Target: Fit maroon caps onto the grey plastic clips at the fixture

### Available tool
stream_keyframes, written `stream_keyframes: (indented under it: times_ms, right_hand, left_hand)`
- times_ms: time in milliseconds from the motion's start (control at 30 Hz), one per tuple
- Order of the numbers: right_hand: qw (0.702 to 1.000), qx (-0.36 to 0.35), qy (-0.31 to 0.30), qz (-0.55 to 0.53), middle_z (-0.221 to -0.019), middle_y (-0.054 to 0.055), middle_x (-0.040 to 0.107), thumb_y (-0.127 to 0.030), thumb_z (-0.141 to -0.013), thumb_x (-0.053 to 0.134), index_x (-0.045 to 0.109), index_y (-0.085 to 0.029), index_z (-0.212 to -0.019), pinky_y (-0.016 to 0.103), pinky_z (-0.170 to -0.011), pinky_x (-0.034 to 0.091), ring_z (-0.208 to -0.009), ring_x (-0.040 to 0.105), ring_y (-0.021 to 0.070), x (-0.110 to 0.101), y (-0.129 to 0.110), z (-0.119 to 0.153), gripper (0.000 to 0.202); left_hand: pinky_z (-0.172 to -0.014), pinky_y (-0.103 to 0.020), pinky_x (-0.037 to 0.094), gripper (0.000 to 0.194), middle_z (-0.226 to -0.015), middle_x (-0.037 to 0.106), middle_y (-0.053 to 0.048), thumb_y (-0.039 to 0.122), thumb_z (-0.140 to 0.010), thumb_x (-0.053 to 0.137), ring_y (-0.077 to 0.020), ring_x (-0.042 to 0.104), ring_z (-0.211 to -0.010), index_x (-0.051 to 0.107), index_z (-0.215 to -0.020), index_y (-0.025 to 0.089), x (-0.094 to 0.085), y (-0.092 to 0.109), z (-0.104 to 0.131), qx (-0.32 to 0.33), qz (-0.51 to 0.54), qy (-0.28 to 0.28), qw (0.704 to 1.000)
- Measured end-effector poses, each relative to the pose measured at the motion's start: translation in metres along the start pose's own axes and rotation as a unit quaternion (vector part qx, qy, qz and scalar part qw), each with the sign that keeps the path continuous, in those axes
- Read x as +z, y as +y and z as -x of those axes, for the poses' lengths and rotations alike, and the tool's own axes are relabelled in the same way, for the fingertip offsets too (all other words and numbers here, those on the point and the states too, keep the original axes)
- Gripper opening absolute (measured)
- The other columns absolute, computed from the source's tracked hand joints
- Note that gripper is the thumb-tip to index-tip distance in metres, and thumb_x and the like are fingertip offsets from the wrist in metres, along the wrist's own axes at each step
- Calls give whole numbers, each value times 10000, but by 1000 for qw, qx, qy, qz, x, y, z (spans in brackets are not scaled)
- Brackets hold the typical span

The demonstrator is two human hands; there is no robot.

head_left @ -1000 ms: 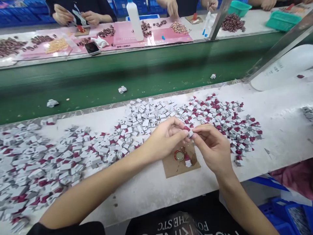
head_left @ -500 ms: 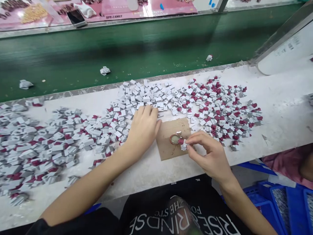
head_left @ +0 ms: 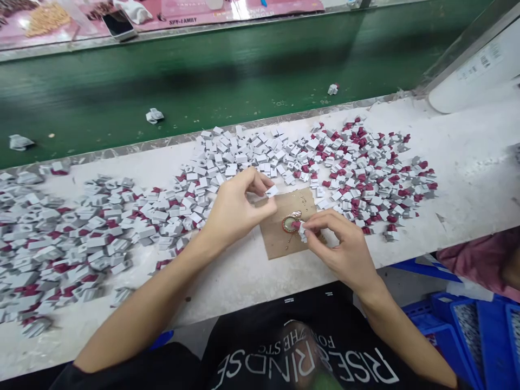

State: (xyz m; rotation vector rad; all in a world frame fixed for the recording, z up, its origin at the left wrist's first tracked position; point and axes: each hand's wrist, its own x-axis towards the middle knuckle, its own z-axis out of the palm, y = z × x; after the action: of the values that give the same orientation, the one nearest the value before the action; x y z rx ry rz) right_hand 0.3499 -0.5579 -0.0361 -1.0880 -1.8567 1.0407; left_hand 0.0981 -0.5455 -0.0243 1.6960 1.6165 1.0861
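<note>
My left hand (head_left: pixel 244 203) is closed in a loose pinch on a small white plastic block (head_left: pixel 271 191), just above the left edge of a brown cardboard piece (head_left: pixel 272 241). Between the thumb and fingertips of my right hand (head_left: pixel 339 241) is a small grey-and-maroon plastic part (head_left: pixel 301 232). Its maroon end points at a round glue spot (head_left: pixel 289 223) with a reddish rim on the cardboard. Whether that end touches the spot I cannot tell. White blocks (head_left: pixel 244 149) lie heaped beyond my left hand. Joined grey-and-maroon parts (head_left: pixel 365 173) are piled to the right.
More grey and maroon parts (head_left: pixel 81 238) cover the left of the white table (head_left: pixel 227 292). Behind runs a green conveyor belt (head_left: pixel 244 76) bearing a few parts. A phone (head_left: pixel 118 26) rests on the far ledge. Blue bins (head_left: pixel 442 336) and another person's sleeve (head_left: pixel 467 260) are at right.
My left hand has picked a white block from the heap and drawn back toward the cardboard. My right hand keeps its part near the glue spot. Loose parts on the belt have shifted left.
</note>
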Motion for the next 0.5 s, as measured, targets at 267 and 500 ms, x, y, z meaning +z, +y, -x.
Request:
stream_keyframes:
  times_ms: [267, 500]
  right_hand:
    - [1000, 3, -1, -12, -992, 65, 822, -168, -1013, 744, 806, -289, -998, 396, -772, 648, -957, 787, 270, 0, -2, -2, 137]
    - [988, 81, 17, -128, -1017, 48, 803, -216, -1013, 796, 835, -287, -1017, 407, -859, 655, -964, 767, 242, 0, 7, -4, 81]
  left_hand:
    - [-811, -405, 628, 272, -990, 723, -38, 233, -834, 813, -230, 710, -928, 547, -858, 289, -12, 12, 5, -4, 132, 51, 990]
    - [-697, -422, 594, 400, -950, 749, -3, 338, -831, 890, -225, 743, -911, 493, -821, 294, -24, 7, 5, 123, 95, 279, 948]
